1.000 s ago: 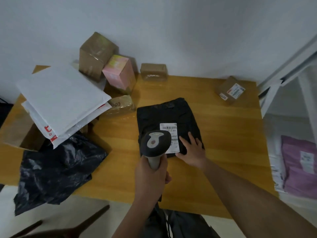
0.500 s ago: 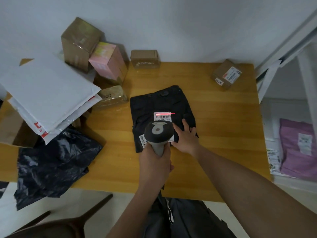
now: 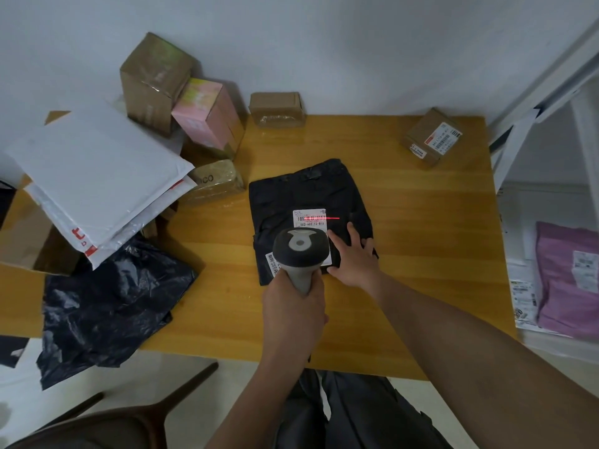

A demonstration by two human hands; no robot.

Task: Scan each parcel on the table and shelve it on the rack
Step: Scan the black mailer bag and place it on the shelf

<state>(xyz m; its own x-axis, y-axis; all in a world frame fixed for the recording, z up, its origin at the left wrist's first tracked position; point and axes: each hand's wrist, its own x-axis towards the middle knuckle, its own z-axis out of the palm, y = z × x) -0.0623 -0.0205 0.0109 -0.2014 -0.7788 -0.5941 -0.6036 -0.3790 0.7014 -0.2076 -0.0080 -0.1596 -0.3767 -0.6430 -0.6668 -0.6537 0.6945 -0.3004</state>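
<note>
Left fingers (image 3: 311, 294) clenched the scanner (image 3: 301, 254); right fingers (image 3: 351, 233) lay flat on the black parcel (image 3: 308, 196). The red beam, absent a second earlier, crossed the label (image 3: 309, 218) just beyond them: scan underway.

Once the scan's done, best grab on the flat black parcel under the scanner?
Probably the near right edge of the black parcel, where the right hand already rests flat. It is thin, soft and lies flat on the table, so slide fingers under that edge from the right and pinch. The left hand grips the scanner, over its near left part.
</note>
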